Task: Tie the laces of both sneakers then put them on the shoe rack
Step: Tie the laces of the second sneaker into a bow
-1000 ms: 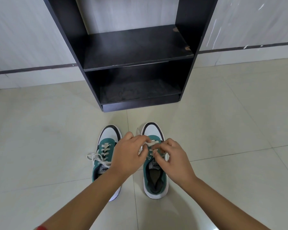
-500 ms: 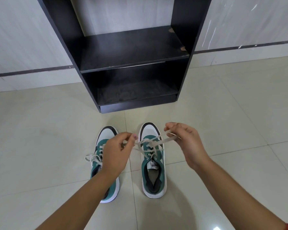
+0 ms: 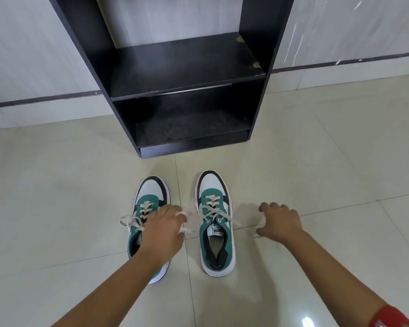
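Note:
Two green, white and black sneakers stand side by side on the floor, toes toward the rack. The right sneaker (image 3: 216,223) has its cream laces pulled out to both sides. My left hand (image 3: 162,230) is over the left sneaker (image 3: 151,194) and grips one lace end of the right sneaker. My right hand (image 3: 279,221) is low over the floor to the right, holding the other lace end, which runs taut from the shoe. The left sneaker's laces (image 3: 128,220) lie loose on its left side.
A black shoe rack (image 3: 187,67) with two open shelves stands against the wall straight ahead of the sneakers. Pale floor tiles (image 3: 57,185) spread all around. A red band shows on my right forearm (image 3: 392,317).
My hands have moved apart and down, from above the right sneaker to either side of it, drawing its laces outward.

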